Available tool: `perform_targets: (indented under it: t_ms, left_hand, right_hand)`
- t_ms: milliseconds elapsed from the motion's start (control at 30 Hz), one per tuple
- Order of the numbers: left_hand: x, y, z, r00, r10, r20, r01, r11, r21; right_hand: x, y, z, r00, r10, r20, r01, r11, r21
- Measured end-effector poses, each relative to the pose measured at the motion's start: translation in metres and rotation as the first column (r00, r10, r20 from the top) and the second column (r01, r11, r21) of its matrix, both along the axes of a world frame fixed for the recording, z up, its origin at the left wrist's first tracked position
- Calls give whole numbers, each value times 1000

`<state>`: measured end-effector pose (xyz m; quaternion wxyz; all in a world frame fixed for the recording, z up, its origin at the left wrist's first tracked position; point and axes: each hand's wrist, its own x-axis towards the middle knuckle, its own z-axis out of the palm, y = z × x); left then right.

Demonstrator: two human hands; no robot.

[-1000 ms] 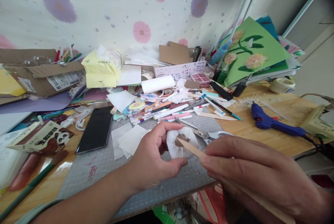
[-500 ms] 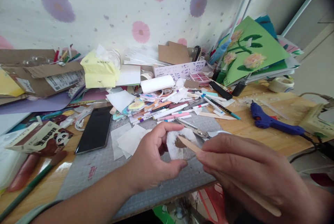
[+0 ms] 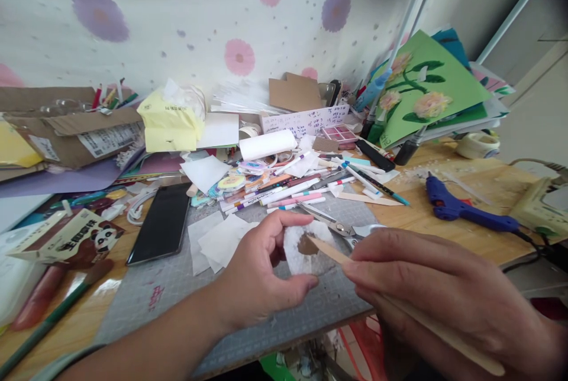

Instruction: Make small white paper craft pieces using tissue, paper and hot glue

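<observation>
Left hand (image 3: 257, 271) gripping the white piece (image 3: 292, 259), right hand (image 3: 426, 274) pinching a stick (image 3: 331, 252), I seemingly work the brown patch (image 3: 306, 246), needing steadiness.

Soft, even light, stretched at the edges.
We see the flowered cloth (image 3: 186, 5) looking pale, white glare on the table (image 3: 91, 322) at left, the right hand (image 3: 439, 286) slightly blurred with shadow beneath, and a dark top right corner.

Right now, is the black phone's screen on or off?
Off, it appears: the phone lies face up, plain black, with no icons or glow.
</observation>
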<state>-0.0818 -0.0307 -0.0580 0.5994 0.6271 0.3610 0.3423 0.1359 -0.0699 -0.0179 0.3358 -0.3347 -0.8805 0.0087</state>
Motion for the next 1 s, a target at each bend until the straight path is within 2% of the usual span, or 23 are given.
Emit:
perform_targets:
  t_ms: [100, 267, 433, 567, 700, 1000]
  left_hand:
    - [0, 0, -1, 1000, -7, -4, 7, 1000, -4]
    - [0, 0, -1, 1000, -15, -1, 15, 1000, -20]
    - [-1, 1, 0, 999, -23, 25, 24, 999, -33]
    - [0, 1, -1, 999, -39, 37, 40, 999, -36]
    - [0, 1, -1, 999, -43, 27, 43, 999, -27]
    - [-1, 0, 2, 998, -55, 35, 57, 997, -45]
  right_hand:
    - [-2, 0, 5, 997, 60, -54, -67, 987, -148]
    - [-5, -1, 6, 992, 91, -81, -102, 984, -143]
    - [-5, -2, -2, 982, 90, -169, -134, 953, -273]
    - [-8, -1, 4, 969, 112, -220, -173, 944, -282]
    - [-6, 1, 9, 972, 102, -210, -158, 950, -269]
    - [-3, 4, 8, 962, 87, -258, -172, 928, -330]
